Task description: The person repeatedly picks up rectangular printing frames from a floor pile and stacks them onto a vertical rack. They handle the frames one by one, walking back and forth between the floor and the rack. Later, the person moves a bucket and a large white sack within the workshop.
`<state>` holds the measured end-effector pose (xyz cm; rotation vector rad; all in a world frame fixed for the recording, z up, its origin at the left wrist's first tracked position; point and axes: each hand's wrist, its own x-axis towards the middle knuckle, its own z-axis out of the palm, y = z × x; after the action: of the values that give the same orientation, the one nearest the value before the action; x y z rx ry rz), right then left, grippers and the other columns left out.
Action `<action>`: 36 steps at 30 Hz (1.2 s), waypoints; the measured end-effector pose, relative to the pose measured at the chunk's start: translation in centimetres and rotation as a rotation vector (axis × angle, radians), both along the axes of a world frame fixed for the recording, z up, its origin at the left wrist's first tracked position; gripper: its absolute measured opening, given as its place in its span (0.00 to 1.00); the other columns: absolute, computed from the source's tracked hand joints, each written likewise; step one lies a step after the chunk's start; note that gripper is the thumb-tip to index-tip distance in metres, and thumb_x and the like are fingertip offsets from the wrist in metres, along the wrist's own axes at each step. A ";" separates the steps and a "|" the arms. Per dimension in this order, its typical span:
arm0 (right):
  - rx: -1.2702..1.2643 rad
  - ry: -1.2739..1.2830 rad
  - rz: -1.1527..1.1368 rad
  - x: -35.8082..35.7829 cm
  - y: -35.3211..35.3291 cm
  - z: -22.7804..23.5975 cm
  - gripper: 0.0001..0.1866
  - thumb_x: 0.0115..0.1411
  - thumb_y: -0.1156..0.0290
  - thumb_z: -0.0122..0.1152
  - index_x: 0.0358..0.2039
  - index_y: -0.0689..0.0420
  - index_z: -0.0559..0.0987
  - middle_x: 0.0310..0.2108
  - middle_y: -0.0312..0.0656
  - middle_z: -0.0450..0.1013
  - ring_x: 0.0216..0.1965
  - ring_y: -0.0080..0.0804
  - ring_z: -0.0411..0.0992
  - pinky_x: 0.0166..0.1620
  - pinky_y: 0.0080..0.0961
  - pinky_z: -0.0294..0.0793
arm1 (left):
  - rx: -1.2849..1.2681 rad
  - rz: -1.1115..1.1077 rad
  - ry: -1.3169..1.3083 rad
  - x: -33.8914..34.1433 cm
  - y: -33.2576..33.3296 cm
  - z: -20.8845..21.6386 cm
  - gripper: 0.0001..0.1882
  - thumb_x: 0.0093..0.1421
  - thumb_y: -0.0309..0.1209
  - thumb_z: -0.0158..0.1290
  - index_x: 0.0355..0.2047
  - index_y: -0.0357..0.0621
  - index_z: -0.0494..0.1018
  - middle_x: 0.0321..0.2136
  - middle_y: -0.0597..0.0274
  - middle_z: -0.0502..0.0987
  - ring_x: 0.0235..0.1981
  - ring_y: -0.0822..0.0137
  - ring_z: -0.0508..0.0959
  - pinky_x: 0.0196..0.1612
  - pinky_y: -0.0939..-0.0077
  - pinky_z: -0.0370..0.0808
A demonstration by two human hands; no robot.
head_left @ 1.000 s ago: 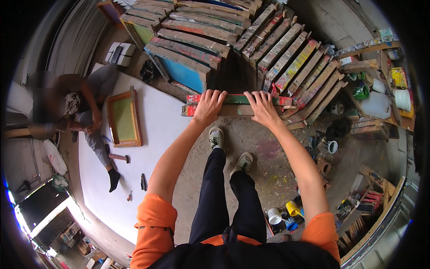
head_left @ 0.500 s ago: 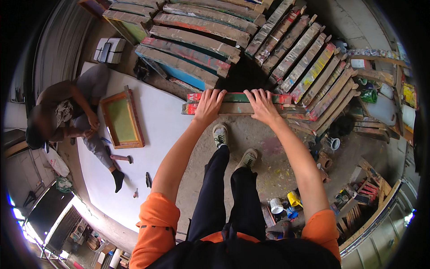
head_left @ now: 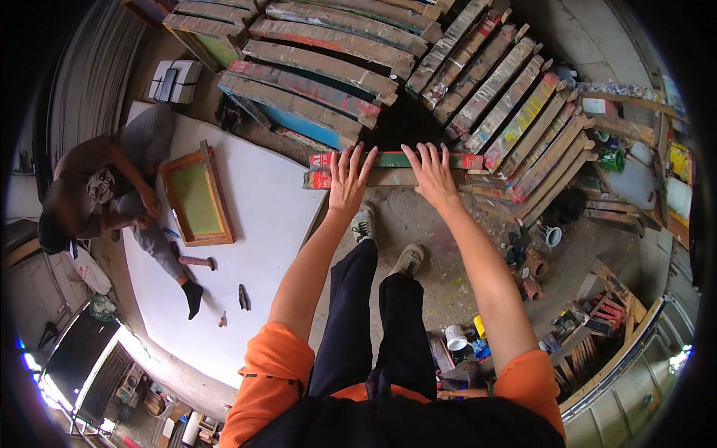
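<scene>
1. Left hand (head_left: 346,190) and right hand (head_left: 435,183): fingers spread and unclenched over two wooden frames (head_left: 391,160); firm contact cannot be told.
2. Frames: side by side, edges up, beside the right-hand frame stack (head_left: 493,113). Red left ends bear white lettering.
3. White pail (head_left: 455,338), yellow pot (head_left: 479,325): on floor, contents indistinct.
4. Green tub (head_left: 612,160): near translucent jug (head_left: 632,184).

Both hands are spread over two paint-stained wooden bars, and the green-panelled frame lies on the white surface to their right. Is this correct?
Not quite: the head view shows the green-panelled frame on the white surface, left of the left hand and right hand.
</scene>
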<state>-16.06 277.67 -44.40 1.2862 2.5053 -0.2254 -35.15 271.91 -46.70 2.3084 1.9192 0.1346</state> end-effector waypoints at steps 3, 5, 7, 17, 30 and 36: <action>0.026 0.061 -0.044 -0.5 -0.6 0.5 0.56 0.33 0.61 0.69 0.59 0.47 0.43 0.56 0.44 0.50 0.57 0.41 0.49 0.59 0.46 0.42 | -0.007 -0.008 0.055 0.1 -0.7 0.1 0.42 0.43 0.29 0.52 0.58 0.52 0.46 0.57 0.58 0.48 0.58 0.57 0.50 0.58 0.51 0.46; 0.040 0.109 -0.038 -0.4 -1.3 0.3 0.57 0.33 0.61 0.69 0.60 0.46 0.41 0.58 0.45 0.45 0.59 0.41 0.45 0.59 0.47 0.41 | -0.040 -0.008 0.010 0.2 -1.3 0.2 0.44 0.41 0.32 0.53 0.58 0.49 0.45 0.58 0.57 0.46 0.60 0.57 0.47 0.58 0.50 0.44; 0.050 0.139 -0.052 -0.2 -2.1 -0.9 0.57 0.34 0.61 0.68 0.60 0.46 0.40 0.60 0.46 0.41 0.61 0.41 0.41 0.60 0.46 0.39 | -0.118 -0.015 -0.042 0.3 -1.9 0.0 0.46 0.40 0.34 0.55 0.58 0.45 0.44 0.59 0.56 0.43 0.61 0.58 0.43 0.58 0.49 0.42; 0.034 0.214 -0.154 -0.7 -2.9 1.2 0.57 0.35 0.55 0.68 0.60 0.49 0.41 0.60 0.51 0.37 0.61 0.49 0.37 0.58 0.53 0.37 | -0.144 0.017 -0.107 -0.7 -2.2 3.3 0.52 0.38 0.37 0.60 0.59 0.43 0.40 0.60 0.52 0.40 0.61 0.54 0.40 0.58 0.47 0.40; 0.157 0.460 -0.080 4.7 -12.3 11.5 0.42 0.46 0.61 0.62 0.57 0.56 0.50 0.58 0.55 0.42 0.57 0.55 0.45 0.56 0.54 0.43 | 0.007 0.650 -0.212 -1.1 -24.8 13.2 0.52 0.39 0.32 0.60 0.59 0.46 0.38 0.59 0.50 0.39 0.60 0.49 0.39 0.56 0.44 0.44; -0.039 0.407 -0.029 7.9 -23.1 14.4 0.29 0.50 0.64 0.57 0.50 0.58 0.60 0.55 0.53 0.49 0.54 0.49 0.53 0.53 0.47 0.53 | 0.157 1.292 -0.404 4.4 -42.3 16.2 0.49 0.41 0.32 0.59 0.58 0.48 0.39 0.57 0.49 0.44 0.59 0.48 0.43 0.56 0.44 0.44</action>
<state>-8.13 254.60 -29.99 1.3755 2.7953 -0.5939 -30.71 229.66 -30.54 0.6279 2.7852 0.7873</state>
